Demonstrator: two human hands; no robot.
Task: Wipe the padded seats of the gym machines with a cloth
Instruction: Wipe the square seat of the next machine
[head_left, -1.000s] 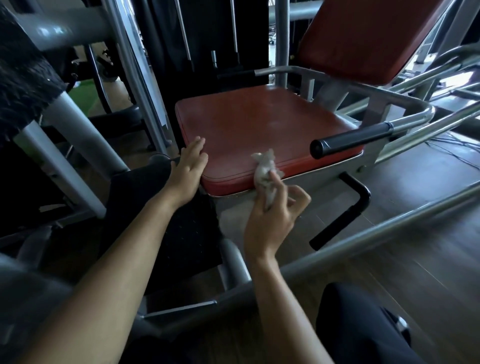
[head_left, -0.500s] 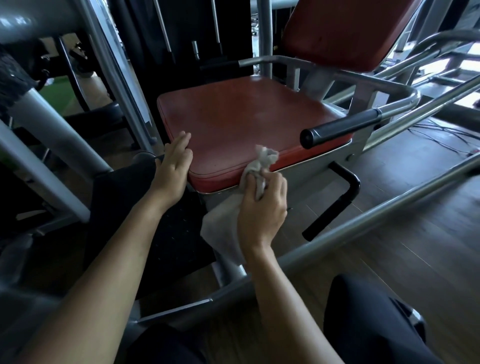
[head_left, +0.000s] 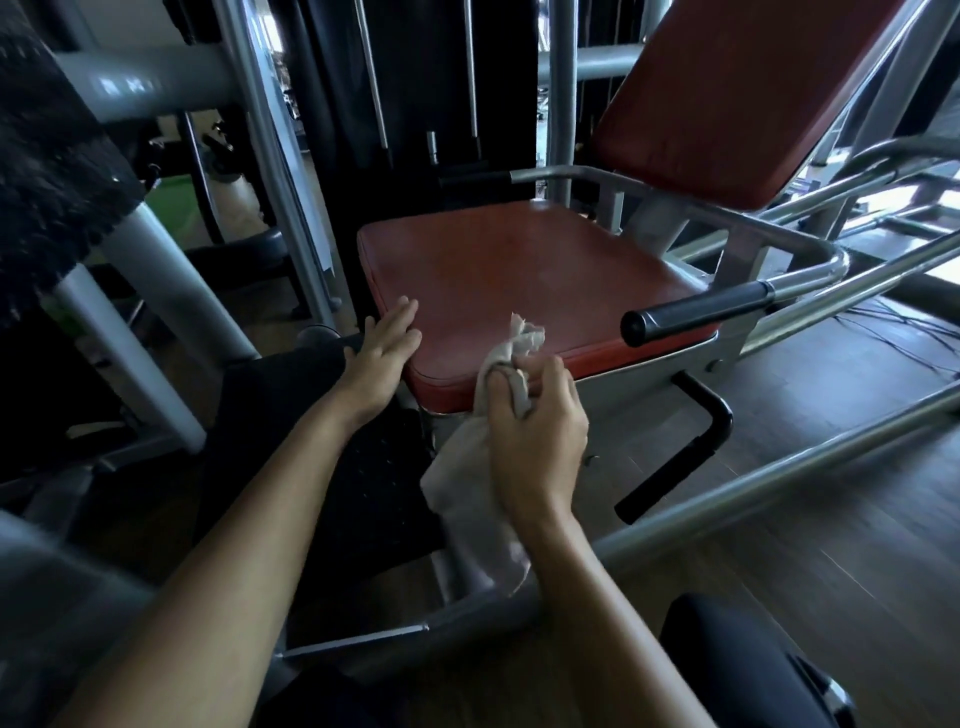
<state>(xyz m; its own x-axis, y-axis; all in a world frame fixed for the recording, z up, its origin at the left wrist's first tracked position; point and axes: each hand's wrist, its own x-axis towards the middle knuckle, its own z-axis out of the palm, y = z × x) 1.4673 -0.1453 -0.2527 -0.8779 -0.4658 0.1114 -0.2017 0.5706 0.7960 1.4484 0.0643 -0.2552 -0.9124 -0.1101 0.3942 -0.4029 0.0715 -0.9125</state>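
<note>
Wiping looks barely begun: the right hand (head_left: 535, 431), grip pinching the bunched cloth (head_left: 467, 493), sits at the red seat's (head_left: 519, 270) near edge, cloth tail dangling below. The left hand (head_left: 382, 353), grip spread, rests on the near left corner. Seat top and backrest (head_left: 727, 93) seem undone.

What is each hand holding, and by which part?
Right hand grips the cloth near its bunched upper end; left hand holds nothing, resting flat on the seat.

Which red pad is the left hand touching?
The flat seat pad, low in front: the left hand rests on its near left corner. The tilted backrest pad behind it stands untouched.
</note>
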